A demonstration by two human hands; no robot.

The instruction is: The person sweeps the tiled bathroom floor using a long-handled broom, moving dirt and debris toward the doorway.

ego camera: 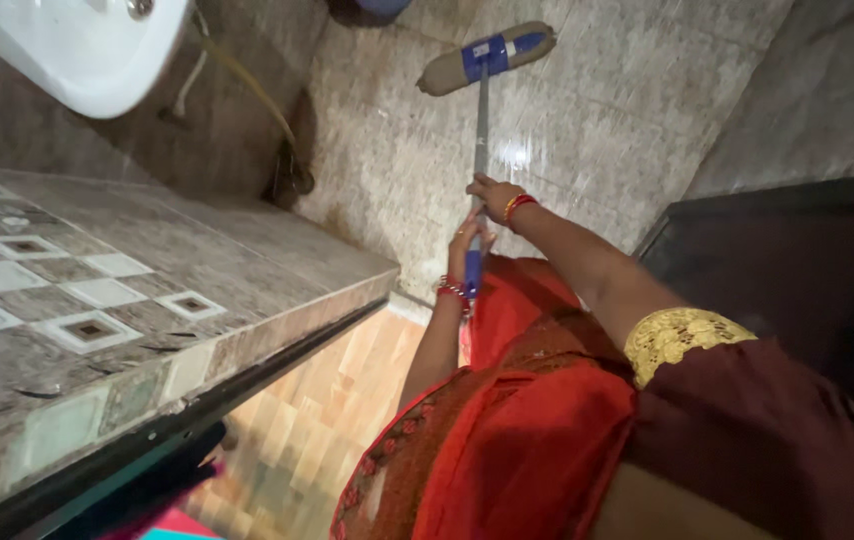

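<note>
Both hands are clenched on the mop handle (pixel 480 130): the right hand (pixel 493 195) grips higher up the shaft, the left hand (pixel 466 245) just below it on the blue grip. Beyond the right hand, the mop head (pixel 485 58) rests on the wet tiled floor (pixel 587 120). A white basin (pixel 87 50) hangs well left.

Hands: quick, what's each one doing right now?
Left hand: closed on the mop handle, lower down.
Right hand: closed on the same handle, higher up.
</note>
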